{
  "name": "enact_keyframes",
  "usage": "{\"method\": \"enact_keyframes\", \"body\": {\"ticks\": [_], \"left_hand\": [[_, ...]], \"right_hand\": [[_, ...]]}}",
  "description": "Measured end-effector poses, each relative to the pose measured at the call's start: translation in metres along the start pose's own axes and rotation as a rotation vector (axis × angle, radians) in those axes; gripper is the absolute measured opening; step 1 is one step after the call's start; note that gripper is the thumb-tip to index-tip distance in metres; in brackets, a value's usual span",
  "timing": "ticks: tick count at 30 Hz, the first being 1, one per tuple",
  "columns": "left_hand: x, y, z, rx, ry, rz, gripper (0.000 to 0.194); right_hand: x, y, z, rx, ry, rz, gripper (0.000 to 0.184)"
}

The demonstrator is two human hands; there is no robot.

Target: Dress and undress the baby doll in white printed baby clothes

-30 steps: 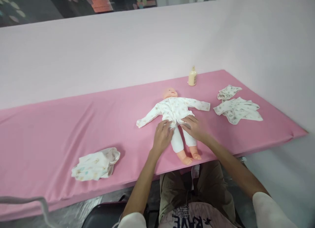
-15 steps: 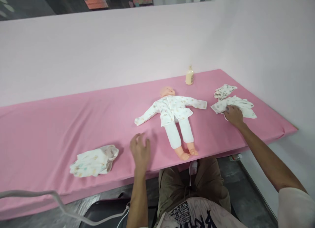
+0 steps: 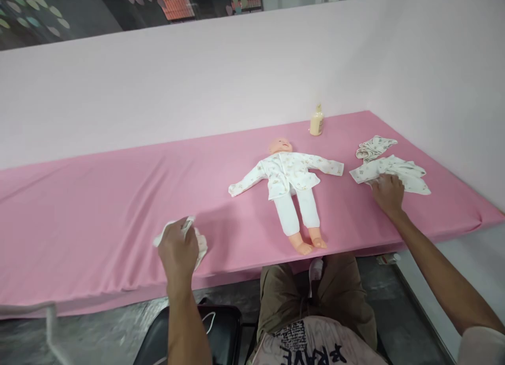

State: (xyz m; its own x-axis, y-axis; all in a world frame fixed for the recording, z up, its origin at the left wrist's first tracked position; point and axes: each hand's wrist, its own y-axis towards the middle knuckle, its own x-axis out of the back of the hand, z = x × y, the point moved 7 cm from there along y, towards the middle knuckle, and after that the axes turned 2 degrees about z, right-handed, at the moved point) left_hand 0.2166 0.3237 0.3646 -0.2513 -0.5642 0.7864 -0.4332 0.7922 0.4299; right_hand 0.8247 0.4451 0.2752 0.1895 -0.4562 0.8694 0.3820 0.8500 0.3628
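On your shirt, at btm of frame, big dark letters stand upside down and read approx. "RAVE"; the block of small print beside them is too small to read, and so is the label of the pale yellow bottle w/ pump top, upright at upper right of centre. Your left hand, lower left of frame, has its fingers clenched on a bunched white cloth, which pokes out both sides of the fist; its long axis is hidden. Your right hand, at right of frame, rests w/ curled fingers on the near edge of a white printed garment; whether they pinch the fabric, you can't tell from here. This garment lies flat but crumpled, long axis approx. left to right, one sleeve-like end pointing left. Just behind it is a rolled printed cloth. Right of centre, btw your hands, the doll lies face up, head to the top, bare smooth feet to btm & slightly right, arms spread, in soft printed jacket and plain white trousers. Under all is a smooth pink cover, wrinkled at left.
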Motion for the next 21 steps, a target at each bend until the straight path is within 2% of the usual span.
{"method": "enact_keyframes", "body": {"ticks": [1, 4, 6, 8, 11, 12, 14, 16, 18, 20, 21], "left_hand": [[0.011, -0.002, -0.016, -0.011, -0.124, -0.057, 0.032], [0.026, -0.006, -0.062, 0.07, -0.507, -0.091, 0.029], [0.029, -0.007, -0.097, 0.04, -0.742, -0.094, 0.029], [0.031, -0.007, -0.13, -0.032, -0.907, -0.056, 0.03], [0.03, -0.009, -0.171, -0.133, -1.0, 0.024, 0.031], [0.03, -0.008, -0.181, -0.156, -1.019, 0.033, 0.032], [0.029, -0.004, -0.192, -0.176, -1.055, -0.001, 0.033], [0.028, 0.002, -0.193, -0.154, -1.089, -0.084, 0.042], [0.026, 0.003, -0.189, -0.134, -1.14, -0.155, 0.058], [0.026, -0.007, -0.185, -0.148, -1.12, -0.187, 0.066], [0.025, -0.017, -0.184, -0.172, -1.083, -0.161, 0.063]], "right_hand": [[0.007, -0.003, 0.011, 0.027, 0.048, -0.036, 0.037], [0.035, -0.02, 0.066, 0.224, 0.257, -0.085, 0.031], [0.053, -0.041, 0.111, 0.358, 0.4, 0.007, 0.026], [0.066, -0.068, 0.157, 0.471, 0.498, 0.224, 0.032], [0.089, -0.112, 0.216, 0.656, 0.694, 0.471, 0.046], [0.094, -0.121, 0.227, 0.652, 0.759, 0.546, 0.045], [0.097, -0.131, 0.237, 0.546, 0.939, 0.698, 0.029], [0.095, -0.134, 0.235, 0.332, 1.182, 0.858, 0.018], [0.091, -0.134, 0.231, 0.08, 1.424, 0.988, 0.015], [0.09, -0.132, 0.227, -0.13, 1.597, 1.028, 0.014], [0.091, -0.13, 0.226, -0.201, 1.653, 1.015, 0.013]]}}
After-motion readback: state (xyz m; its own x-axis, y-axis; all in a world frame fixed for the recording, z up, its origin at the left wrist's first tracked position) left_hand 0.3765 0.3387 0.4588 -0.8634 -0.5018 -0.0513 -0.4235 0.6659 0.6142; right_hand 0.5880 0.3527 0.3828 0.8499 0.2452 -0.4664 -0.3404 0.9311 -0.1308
